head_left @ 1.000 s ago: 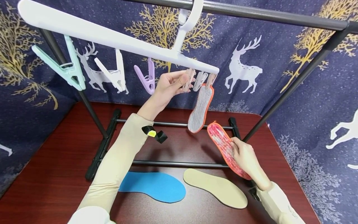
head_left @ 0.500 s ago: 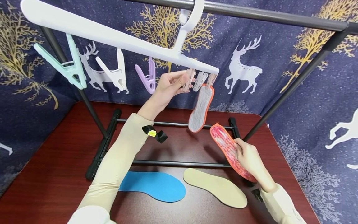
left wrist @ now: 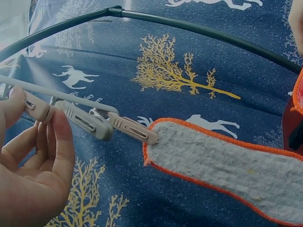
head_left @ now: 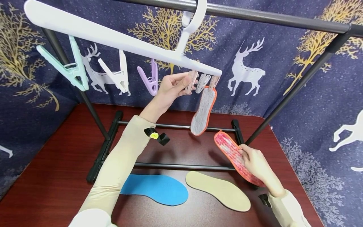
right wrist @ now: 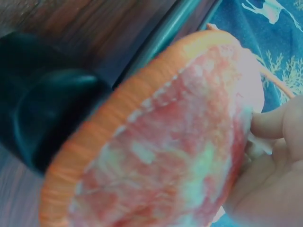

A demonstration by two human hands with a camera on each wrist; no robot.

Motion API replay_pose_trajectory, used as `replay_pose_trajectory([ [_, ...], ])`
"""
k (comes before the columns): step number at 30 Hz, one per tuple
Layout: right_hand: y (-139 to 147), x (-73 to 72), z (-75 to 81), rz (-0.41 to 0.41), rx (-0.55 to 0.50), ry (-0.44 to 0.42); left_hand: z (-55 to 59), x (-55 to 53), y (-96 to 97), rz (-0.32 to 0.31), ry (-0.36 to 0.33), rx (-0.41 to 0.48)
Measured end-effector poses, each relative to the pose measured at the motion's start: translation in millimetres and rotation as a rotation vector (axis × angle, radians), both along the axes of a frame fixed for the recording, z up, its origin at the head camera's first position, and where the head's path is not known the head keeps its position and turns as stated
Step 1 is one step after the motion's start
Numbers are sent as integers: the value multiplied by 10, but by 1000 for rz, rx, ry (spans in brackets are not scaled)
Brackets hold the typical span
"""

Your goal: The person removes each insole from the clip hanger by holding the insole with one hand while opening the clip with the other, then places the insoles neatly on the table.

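My left hand [head_left: 175,85] pinches a pale pink clothespin [left wrist: 38,109] hanging from the white hanger [head_left: 113,39], near its right end. Beside it hang a grey clothespin [left wrist: 87,122] and another pinkish clothespin [left wrist: 134,130]; this last one clips the tip of a grey insole [head_left: 203,111] with orange edging, which dangles below. Lower right, my right hand [head_left: 256,164] grips a red and white patterned insole [head_left: 233,153], also edged in orange, by its side, thumb on one face. In the right wrist view this insole [right wrist: 156,146] fills the middle, slightly blurred.
Mint [head_left: 74,74], white [head_left: 122,75] and purple clothespins [head_left: 153,78] hang farther left on the hanger. A black rack rail [head_left: 269,17] runs above, with its posts and base bars around. A blue insole [head_left: 158,189] and a beige insole [head_left: 219,190] lie on the table [head_left: 51,164].
My right hand has moved a little right and down with the red and white insole. My left hand keeps its pinch in place; the hanger's left end has shifted slightly right.
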State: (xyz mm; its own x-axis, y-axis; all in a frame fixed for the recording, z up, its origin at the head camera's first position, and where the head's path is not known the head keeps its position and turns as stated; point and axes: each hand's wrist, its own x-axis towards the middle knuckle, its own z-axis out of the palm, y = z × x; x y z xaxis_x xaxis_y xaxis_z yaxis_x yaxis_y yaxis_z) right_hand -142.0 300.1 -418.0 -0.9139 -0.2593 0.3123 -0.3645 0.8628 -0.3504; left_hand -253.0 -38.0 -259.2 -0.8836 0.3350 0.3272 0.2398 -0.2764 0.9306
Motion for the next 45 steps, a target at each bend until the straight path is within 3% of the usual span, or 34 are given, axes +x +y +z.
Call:
replay_pose_trajectory([
  [10,152,18,25,69,25,-22,-1,8,-2,-4,6,2],
  [30,355,35,65,110,42,-196,-22,-7,17,-8,1,17],
  [38,439,39,60,102,57,-201,-17,-8,9,-8,0,-1],
  [45,493,57,74,110,54,-183,-30,-26,17,-29,17,35],
])
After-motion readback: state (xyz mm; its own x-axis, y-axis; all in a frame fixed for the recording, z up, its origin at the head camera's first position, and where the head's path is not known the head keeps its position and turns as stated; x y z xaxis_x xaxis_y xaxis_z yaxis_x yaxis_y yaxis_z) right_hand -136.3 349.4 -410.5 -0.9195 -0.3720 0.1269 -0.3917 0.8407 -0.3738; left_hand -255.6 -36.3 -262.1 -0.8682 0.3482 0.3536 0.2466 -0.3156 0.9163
